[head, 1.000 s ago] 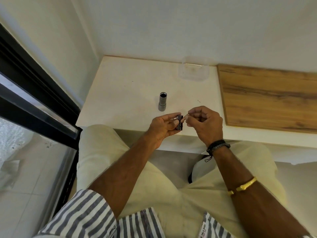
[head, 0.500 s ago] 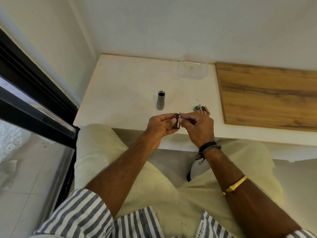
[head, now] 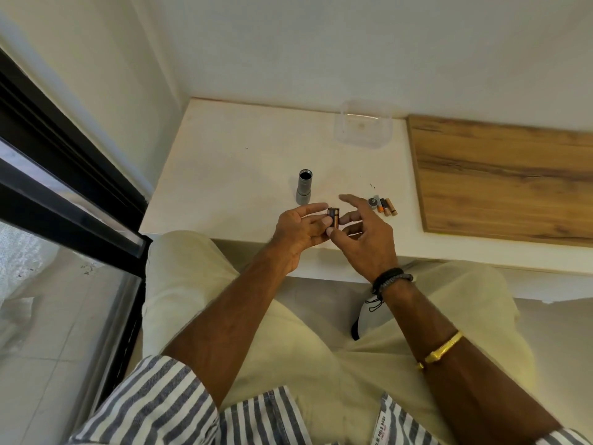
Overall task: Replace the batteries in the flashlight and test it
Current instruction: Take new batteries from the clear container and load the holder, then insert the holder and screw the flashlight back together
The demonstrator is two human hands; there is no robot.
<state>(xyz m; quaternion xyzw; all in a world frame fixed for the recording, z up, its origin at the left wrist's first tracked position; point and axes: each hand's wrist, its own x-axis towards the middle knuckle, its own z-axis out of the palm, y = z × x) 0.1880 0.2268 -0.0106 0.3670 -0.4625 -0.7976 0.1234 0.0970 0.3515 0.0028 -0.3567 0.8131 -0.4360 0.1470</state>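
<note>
Where the two hands meet just over the near edge of the white counter, the left hand pinches a small battery holder between thumb and fingertips — its long axis running away from the person. The right hand touches it from the right, fingers spread, gripping little that I can tell. Just beyond the left hand stands the flashlight body, upright, open end up. Loose batteries lie beside the right hand — nearer that one.
</note>
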